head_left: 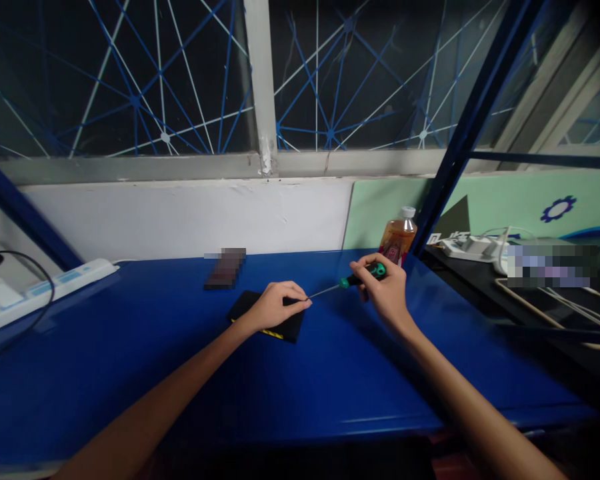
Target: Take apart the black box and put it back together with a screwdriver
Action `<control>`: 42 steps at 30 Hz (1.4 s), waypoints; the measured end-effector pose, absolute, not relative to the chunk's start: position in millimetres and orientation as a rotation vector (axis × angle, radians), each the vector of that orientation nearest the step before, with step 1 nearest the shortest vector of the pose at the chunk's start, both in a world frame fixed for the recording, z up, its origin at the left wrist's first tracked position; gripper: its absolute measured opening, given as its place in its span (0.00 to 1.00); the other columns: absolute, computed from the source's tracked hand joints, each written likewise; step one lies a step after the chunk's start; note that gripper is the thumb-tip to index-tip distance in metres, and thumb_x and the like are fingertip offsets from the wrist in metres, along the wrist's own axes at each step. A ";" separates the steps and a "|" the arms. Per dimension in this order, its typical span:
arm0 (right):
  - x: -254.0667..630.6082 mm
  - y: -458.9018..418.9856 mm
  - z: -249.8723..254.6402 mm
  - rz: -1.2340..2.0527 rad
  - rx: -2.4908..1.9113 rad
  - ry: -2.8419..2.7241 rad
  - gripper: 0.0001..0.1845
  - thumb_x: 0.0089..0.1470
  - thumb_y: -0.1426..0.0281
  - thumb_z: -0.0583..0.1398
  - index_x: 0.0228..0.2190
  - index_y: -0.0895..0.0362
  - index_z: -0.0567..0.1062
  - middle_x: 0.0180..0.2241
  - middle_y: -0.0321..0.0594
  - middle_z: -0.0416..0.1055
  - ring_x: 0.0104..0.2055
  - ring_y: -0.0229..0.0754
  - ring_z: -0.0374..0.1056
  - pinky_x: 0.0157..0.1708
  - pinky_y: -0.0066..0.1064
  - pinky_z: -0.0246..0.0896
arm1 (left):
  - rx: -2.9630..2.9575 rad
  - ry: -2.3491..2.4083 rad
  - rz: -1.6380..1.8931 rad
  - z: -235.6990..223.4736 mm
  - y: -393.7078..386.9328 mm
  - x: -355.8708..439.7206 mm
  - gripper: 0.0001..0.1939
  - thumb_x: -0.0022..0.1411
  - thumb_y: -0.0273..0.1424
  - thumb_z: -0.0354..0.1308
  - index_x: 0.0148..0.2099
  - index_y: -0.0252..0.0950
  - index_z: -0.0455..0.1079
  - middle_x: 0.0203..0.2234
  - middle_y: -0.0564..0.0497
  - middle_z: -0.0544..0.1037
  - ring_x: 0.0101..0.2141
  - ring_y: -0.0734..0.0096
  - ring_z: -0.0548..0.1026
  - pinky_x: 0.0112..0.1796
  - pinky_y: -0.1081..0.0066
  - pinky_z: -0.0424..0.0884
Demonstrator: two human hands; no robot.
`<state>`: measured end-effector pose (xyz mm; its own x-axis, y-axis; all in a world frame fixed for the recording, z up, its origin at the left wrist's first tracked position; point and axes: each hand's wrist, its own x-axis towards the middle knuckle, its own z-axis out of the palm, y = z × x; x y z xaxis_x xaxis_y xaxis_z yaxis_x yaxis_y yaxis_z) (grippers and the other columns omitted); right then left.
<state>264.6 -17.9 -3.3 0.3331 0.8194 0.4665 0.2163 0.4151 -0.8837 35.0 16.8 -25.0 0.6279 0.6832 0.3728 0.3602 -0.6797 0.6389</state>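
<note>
My right hand (387, 290) is closed around the green-and-black handle of a small screwdriver (350, 281), whose thin metal shaft points left. My left hand (277, 303) pinches the shaft's tip between thumb and fingers. That hand rests over a flat black pad (267, 325) with a yellow-striped edge, lying on the blue table (300, 380). Whether anything small sits between the left fingers besides the tip is hidden.
A dark flat object (225, 268) lies behind the pad. A bottle of orange liquid (398, 240) stands at the back right beside a blue post. A white power strip (45, 288) with a black cable lies at left. Cables and chargers (475, 248) crowd the right side table.
</note>
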 end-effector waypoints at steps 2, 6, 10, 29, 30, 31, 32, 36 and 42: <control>264.7 -17.6 -4.0 0.528 -1.110 -1.202 0.13 0.48 0.61 0.65 0.25 0.57 0.70 0.15 0.29 0.62 0.11 0.31 0.58 0.09 0.24 0.49 | 2.329 0.806 0.831 -25.4 17.0 34.8 0.09 0.62 0.34 0.58 0.38 0.40 0.79 0.36 0.48 0.79 0.36 0.68 0.76 0.40 0.67 0.70; 264.8 -17.5 -4.9 0.525 -1.115 -1.210 0.13 0.49 0.61 0.65 0.25 0.56 0.69 0.15 0.29 0.63 0.11 0.31 0.58 0.10 0.24 0.50 | 2.308 0.794 0.825 -25.9 17.8 34.0 0.08 0.62 0.34 0.59 0.39 0.40 0.79 0.36 0.48 0.79 0.36 0.67 0.76 0.41 0.67 0.70; 265.0 -17.9 -4.4 0.519 -1.120 -1.212 0.13 0.49 0.61 0.65 0.25 0.57 0.69 0.16 0.29 0.63 0.11 0.32 0.58 0.10 0.24 0.50 | 2.291 0.788 0.808 -25.8 18.5 33.6 0.07 0.60 0.35 0.61 0.38 0.40 0.79 0.37 0.48 0.79 0.37 0.66 0.76 0.41 0.66 0.70; 265.6 -19.6 0.2 0.528 -1.091 -1.198 0.13 0.49 0.62 0.65 0.25 0.56 0.69 0.16 0.29 0.62 0.11 0.31 0.58 0.10 0.24 0.50 | 2.323 0.788 0.865 -25.6 16.3 34.5 0.09 0.63 0.33 0.58 0.38 0.39 0.79 0.34 0.48 0.80 0.34 0.68 0.76 0.38 0.69 0.70; 265.8 -19.8 0.5 0.530 -1.087 -1.197 0.13 0.49 0.62 0.65 0.25 0.56 0.69 0.16 0.29 0.62 0.11 0.31 0.58 0.10 0.24 0.50 | 2.331 0.788 0.867 -26.3 16.6 34.5 0.09 0.63 0.33 0.58 0.38 0.39 0.79 0.34 0.48 0.80 0.34 0.68 0.76 0.38 0.69 0.70; 265.9 -20.0 0.5 0.534 -1.085 -1.198 0.13 0.49 0.62 0.65 0.25 0.56 0.69 0.16 0.29 0.62 0.11 0.31 0.58 0.10 0.24 0.50 | 2.339 0.788 0.868 -27.0 16.8 34.5 0.09 0.63 0.33 0.58 0.38 0.39 0.79 0.34 0.48 0.80 0.34 0.68 0.76 0.37 0.69 0.70; 265.9 -20.1 0.4 0.535 -1.084 -1.199 0.13 0.49 0.62 0.65 0.25 0.57 0.69 0.16 0.29 0.62 0.11 0.31 0.58 0.10 0.24 0.50 | 2.348 0.790 0.868 -27.6 16.9 34.5 0.09 0.63 0.33 0.58 0.38 0.39 0.79 0.34 0.49 0.80 0.34 0.68 0.76 0.37 0.69 0.70; 265.2 -19.9 -2.0 0.527 -1.105 -1.220 0.13 0.49 0.62 0.65 0.25 0.56 0.69 0.15 0.28 0.61 0.11 0.31 0.58 0.10 0.24 0.50 | 2.375 0.803 0.867 -28.5 16.5 34.9 0.08 0.63 0.33 0.58 0.37 0.39 0.79 0.34 0.49 0.80 0.33 0.69 0.76 0.36 0.70 0.70; 265.4 -17.9 -5.0 0.492 -1.136 -1.233 0.13 0.49 0.62 0.64 0.25 0.57 0.70 0.17 0.30 0.63 0.11 0.31 0.57 0.10 0.24 0.50 | 2.410 0.825 0.847 -28.2 15.7 35.0 0.08 0.62 0.32 0.59 0.37 0.39 0.79 0.34 0.50 0.80 0.34 0.69 0.76 0.37 0.70 0.69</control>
